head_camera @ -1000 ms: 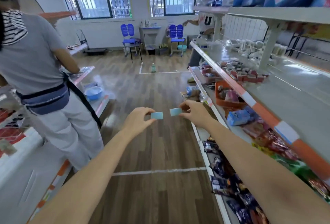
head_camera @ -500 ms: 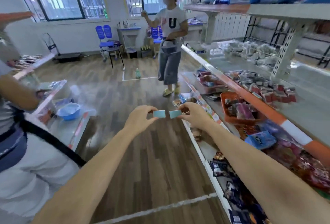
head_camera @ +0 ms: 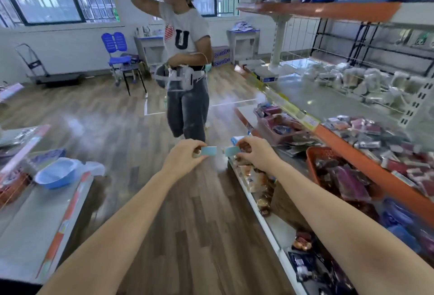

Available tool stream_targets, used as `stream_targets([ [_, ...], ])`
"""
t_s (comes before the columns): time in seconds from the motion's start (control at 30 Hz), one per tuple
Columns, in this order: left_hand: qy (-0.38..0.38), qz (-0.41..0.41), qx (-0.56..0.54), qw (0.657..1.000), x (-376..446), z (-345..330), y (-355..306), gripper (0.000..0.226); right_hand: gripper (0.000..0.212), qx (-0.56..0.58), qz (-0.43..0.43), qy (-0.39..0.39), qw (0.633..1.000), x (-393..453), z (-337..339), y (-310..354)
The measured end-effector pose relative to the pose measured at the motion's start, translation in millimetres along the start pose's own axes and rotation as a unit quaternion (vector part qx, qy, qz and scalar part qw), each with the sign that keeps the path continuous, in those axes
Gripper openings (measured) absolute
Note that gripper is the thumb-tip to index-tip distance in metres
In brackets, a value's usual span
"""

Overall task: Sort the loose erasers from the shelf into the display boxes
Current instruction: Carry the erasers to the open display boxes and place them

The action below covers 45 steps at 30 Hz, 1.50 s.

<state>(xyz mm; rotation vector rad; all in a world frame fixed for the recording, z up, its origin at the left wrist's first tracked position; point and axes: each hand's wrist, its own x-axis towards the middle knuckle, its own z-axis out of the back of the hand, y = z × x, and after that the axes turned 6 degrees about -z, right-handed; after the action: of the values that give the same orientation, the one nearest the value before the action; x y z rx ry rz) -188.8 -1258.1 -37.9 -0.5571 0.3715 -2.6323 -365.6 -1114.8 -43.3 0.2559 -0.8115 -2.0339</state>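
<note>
- both arms stretched out over the wood floor point(head_camera: 178, 212) in the aisle, hands up at mid-frame, close but not touching
- left hand point(head_camera: 185, 157): fingers curled, thumb + forefinger pinching a small light-blue eraser point(head_camera: 209, 150) by its left end, rest of it sticks out to the right
- right hand point(head_camera: 254, 153): same deal, fingers bent in, pinching a 2nd light-blue eraser point(head_camera: 231, 151) by its right end
- the 2 erasers sit end to end w/ a small gap between, both in the air, just off the front edge of the lower shelf point(head_camera: 270, 219) on my right
- right-side shelving is packed w/ wrapped goods, orange basket point(head_camera: 312, 165) on the middle level; can't make out any display boxes for sure, too blurry
- left side: grey shelf top point(head_camera: 28, 219) w/ a blue plastic bowl point(head_camera: 55, 172) near its far end
- another person point(head_camera: 185, 78) in a white tee w/ a "U" stands in the aisle just past my hands, one arm raised to the head
- blue chair point(head_camera: 117, 59) back by the windows
</note>
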Motion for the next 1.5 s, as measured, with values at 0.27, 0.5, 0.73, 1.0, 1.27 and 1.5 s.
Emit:
stream_targets([
  [0.27, -0.013, 0.002, -0.018, 1.000, 153, -20, 62, 0.033, 0.029, 0.016, -0.001, -0.013, 1.000, 166, 6, -30],
  [0.5, 0.008, 0.018, -0.026, 0.999, 273, -45, 118, 0.038, 0.026, 0.025, 0.007, -0.035, 0.999, 290, 1, -51],
  [0.73, 0.000, -0.028, -0.045, 0.999, 407, -65, 191, 0.031, 0.028, 0.015, -0.010, -0.058, 0.998, 432, -10, -66],
  [1.0, -0.007, -0.108, -0.045, 0.993, 548, -79, 253, 0.030, 0.026, 0.027, -0.026, -0.095, 0.995, 559, -7, -83],
  [1.27, 0.009, -0.157, -0.079, 0.984, 667, -128, 271, 0.030, 0.029, 0.005, -0.075, -0.134, 0.988, 641, 14, -131],
  [1.5, 0.022, -0.229, -0.124, 0.965, 778, -172, 263, 0.027, 0.023, -0.005, -0.134, -0.205, 0.970, 710, 53, -180],
])
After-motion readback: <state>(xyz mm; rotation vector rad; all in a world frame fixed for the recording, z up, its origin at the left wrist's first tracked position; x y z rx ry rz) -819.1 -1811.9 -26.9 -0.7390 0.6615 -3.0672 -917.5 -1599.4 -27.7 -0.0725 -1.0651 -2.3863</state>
